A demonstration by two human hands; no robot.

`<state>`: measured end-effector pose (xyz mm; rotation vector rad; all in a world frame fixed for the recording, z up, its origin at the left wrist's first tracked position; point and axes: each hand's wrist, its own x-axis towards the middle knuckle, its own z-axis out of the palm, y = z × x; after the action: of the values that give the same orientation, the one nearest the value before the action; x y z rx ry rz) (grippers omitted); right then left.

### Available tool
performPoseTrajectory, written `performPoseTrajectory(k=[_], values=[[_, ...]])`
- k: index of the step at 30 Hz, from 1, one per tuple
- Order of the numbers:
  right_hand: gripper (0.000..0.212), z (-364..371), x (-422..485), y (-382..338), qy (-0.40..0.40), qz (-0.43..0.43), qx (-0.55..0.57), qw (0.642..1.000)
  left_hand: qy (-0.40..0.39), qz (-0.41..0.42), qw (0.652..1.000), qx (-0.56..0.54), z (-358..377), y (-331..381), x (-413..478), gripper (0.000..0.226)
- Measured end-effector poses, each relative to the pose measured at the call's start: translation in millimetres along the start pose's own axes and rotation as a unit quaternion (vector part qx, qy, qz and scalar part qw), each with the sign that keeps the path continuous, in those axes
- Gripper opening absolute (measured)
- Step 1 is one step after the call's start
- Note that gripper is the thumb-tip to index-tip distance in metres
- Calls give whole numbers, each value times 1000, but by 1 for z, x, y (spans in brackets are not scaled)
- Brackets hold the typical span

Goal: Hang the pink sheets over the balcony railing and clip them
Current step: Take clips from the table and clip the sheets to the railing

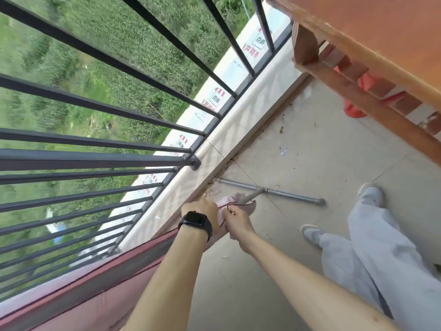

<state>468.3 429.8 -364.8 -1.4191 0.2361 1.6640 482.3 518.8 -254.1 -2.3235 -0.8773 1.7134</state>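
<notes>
A pink sheet point(95, 304) with a dark edge band hangs along the lower left, beside the black balcony railing point(95, 158). My left hand point(202, 209), with a black watch on the wrist, grips the sheet's bunched far end. My right hand point(236, 220) pinches the same pale pink corner point(248, 205) just to the right, close to the floor. No clip can be made out.
A metal T-shaped stand foot point(274, 191) lies on the tiled floor beyond my hands. An orange-brown wooden table point(372, 44) fills the top right. My legs in pale trousers point(372, 240) stand at right. A white ledge point(238, 120) runs under the railing.
</notes>
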Motion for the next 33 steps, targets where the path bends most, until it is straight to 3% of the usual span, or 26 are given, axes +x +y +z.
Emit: performPoseTrajectory(k=[4,6,10,12,15,18,21,24,26,29,33], values=[[26,1,8,-16,-32,-32,-40,998,-22,-22,997,-69,-9,0,8,19],[35,-5,10,-16,-61,-16,-10,998,-32,4,999,-16,-6,0,11,25],[27,-21,17,-9,-131,36,32,990,-2,21,1000,22,1,1,17,31],[33,-36,23,-5,-114,34,-22,993,5,34,999,-1,0,-2,17,32],[29,-57,41,2,-17,-19,-162,986,16,20,996,-82,2,-14,15,39],[45,-71,59,9,19,-63,-303,951,38,3,991,-128,3,-17,17,56],[78,-77,73,9,-39,-101,-448,888,36,8,994,-100,6,-15,22,48],[89,-75,97,11,-75,-145,-550,819,33,-5,996,-82,5,-15,27,45],[79,-71,112,12,-93,-177,-590,782,30,-21,996,-78,5,-13,27,47],[43,-69,134,10,-106,-262,-610,740,62,-41,995,-63,9,-7,35,59],[25,-74,142,4,-127,-314,-664,666,72,-66,995,-37,23,9,45,42]])
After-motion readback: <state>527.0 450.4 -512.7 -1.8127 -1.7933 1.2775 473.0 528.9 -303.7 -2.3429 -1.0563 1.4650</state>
